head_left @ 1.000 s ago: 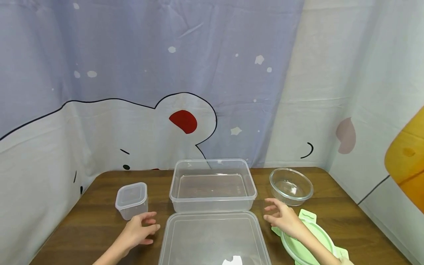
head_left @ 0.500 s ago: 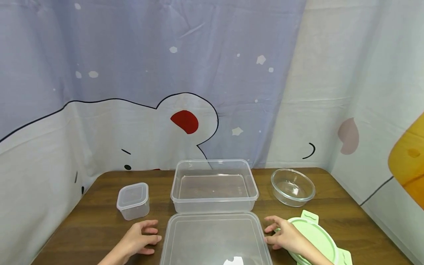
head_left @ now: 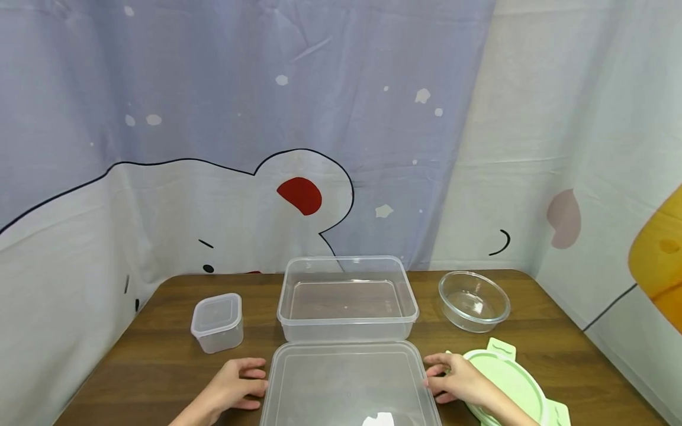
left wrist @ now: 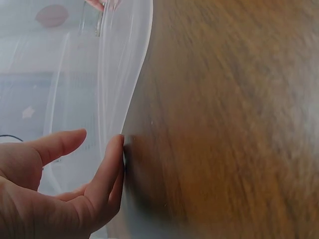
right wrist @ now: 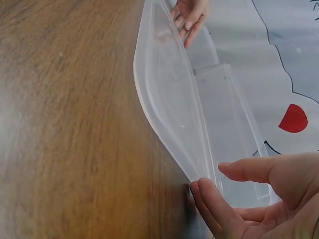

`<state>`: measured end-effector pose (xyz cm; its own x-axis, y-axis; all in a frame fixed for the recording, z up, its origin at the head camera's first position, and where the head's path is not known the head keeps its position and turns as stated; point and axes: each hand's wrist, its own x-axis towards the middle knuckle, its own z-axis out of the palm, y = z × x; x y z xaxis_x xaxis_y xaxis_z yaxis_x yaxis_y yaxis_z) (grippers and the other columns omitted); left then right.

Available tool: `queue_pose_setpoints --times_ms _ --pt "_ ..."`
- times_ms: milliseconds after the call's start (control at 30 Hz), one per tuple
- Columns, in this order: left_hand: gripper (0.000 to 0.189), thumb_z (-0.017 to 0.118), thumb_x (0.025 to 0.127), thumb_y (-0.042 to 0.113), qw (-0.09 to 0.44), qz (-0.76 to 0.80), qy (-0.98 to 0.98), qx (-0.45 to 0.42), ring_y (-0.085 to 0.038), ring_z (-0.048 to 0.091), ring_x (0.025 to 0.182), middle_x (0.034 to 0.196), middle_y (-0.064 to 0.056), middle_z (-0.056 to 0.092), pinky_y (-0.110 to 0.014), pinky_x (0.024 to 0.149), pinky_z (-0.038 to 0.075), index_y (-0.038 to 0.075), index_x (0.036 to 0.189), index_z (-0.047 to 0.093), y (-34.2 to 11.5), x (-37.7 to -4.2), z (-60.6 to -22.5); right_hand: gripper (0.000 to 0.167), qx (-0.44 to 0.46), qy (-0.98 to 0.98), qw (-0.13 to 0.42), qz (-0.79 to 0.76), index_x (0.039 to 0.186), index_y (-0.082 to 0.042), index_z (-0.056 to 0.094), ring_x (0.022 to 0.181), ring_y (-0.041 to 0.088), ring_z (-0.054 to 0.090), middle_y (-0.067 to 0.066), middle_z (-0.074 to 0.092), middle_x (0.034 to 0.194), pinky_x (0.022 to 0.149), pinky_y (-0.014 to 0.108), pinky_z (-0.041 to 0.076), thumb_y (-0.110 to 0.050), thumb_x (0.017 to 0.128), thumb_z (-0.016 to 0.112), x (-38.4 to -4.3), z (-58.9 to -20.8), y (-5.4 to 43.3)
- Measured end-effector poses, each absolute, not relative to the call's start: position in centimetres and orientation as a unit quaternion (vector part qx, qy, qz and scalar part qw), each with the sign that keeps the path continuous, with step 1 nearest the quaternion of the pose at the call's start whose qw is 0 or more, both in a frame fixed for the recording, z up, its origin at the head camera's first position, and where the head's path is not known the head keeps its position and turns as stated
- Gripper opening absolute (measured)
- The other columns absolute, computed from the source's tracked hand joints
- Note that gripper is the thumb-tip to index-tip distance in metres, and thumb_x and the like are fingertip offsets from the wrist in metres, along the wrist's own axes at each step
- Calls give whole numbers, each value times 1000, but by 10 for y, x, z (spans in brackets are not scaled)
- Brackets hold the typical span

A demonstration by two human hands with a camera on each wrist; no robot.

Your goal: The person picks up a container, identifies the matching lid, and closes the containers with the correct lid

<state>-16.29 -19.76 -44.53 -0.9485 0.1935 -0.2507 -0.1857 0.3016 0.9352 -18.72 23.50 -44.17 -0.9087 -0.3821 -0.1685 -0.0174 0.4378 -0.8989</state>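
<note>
A large clear rectangular lid [head_left: 348, 384] lies flat on the table, in front of a clear rectangular plastic container [head_left: 346, 302]. At the lid's left edge is my left hand [head_left: 238, 384], fingertips at the rim and thumb held apart in the left wrist view. My right hand [head_left: 458, 381] is at the opposite edge. In the right wrist view, its fingertips [right wrist: 205, 186] meet the lid's rim and the thumb stays off it. Behind my right hand and forearm, a round green lid [head_left: 508, 381] with clip tabs is partly hidden.
A small lidded square container [head_left: 217, 322] stands at the left on the wooden table [head_left: 133, 378]. A round glass bowl [head_left: 474, 300] stands at the back right. A printed curtain [head_left: 341, 118] hangs behind the table.
My right hand has come down toward me, from beside the container to the large lid's right edge. My left hand has shifted slightly right and nearer, to the lid's left edge.
</note>
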Motion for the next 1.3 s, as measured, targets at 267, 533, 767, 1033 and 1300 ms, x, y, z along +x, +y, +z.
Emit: queue_pose_setpoints --times_ms 267,533,767,1033,1300 --pt "60 63 87 4 164 586 793 15 -15 66 81 107 -22 63 -38 72 60 -25 131 35 -193 -162 -446 51 -130 834 178 -506 125 25 43 75 17 64 17 62 100 63 34 60 -1 83 58 -189 -443 236" --pt "57 65 86 2 157 588 793 11 -15 65 81 105 -21 61 -37 70 61 -26 128 38 -190 -161 -447 51 -147 830 178 -507 124 26 41 70 19 64 13 60 96 60 32 60 0 84 59 -189 -445 236" --pt "57 65 86 0 150 591 793 5 -15 63 79 105 -22 60 -38 67 61 -25 129 37 -187 -159 -448 50 -150 829 167 -512 122 26 42 67 14 61 11 57 93 58 30 59 2 82 60 -188 -447 234" --pt "60 66 83 -2 149 604 783 21 -15 62 78 105 -22 59 -38 67 61 -23 131 36 -190 -156 -450 53 -155 821 166 -523 124 26 39 65 8 60 12 55 93 58 28 58 1 84 63 -184 -446 235" --pt "61 65 83 -4 151 618 770 48 -15 64 78 105 -21 60 -39 68 61 -23 131 34 -193 -152 -451 48 -141 817 172 -531 123 23 39 67 11 59 11 52 92 59 30 59 0 86 60 -180 -443 236"
